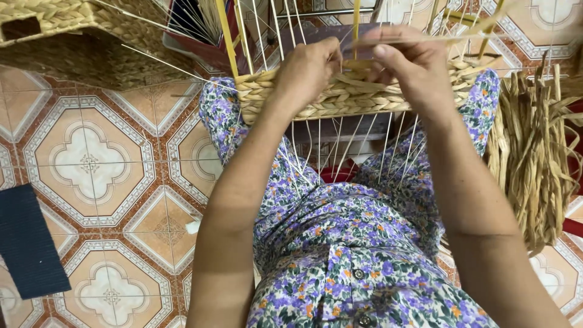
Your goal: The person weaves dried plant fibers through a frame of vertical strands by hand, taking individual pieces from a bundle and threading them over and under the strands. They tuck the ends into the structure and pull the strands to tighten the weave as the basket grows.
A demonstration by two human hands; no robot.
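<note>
**Two hands at the woven band of a wire-framed basket**

Head view, looking down over a floral dress [364, 243]. The half-woven basket [340, 100] rests across the person's knees: a band of braided straw-coloured fibre wraps a frame of thin white wire ribs [337, 146], which run below the band toward the lap and rise above it. The left hand [306, 70] sits on the upper edge of the band, fingers curled closed over the weave and pinching a strand there. The right hand [407, 64] is just beside it, thumb and fingers closed on a flat fibre strand [443, 37] that stretches to the right above the rim. The two hands nearly touch at the middle of the basket's near side.

To the person's right, a loose bundle of dried fibre strips [534, 152] lies on the floor, close to the knee. At upper left, a finished woven basket [73, 36] stands on the patterned tile floor [91, 164]. A dark blue mat [27, 243] lies at the left edge, well apart from the work.
</note>
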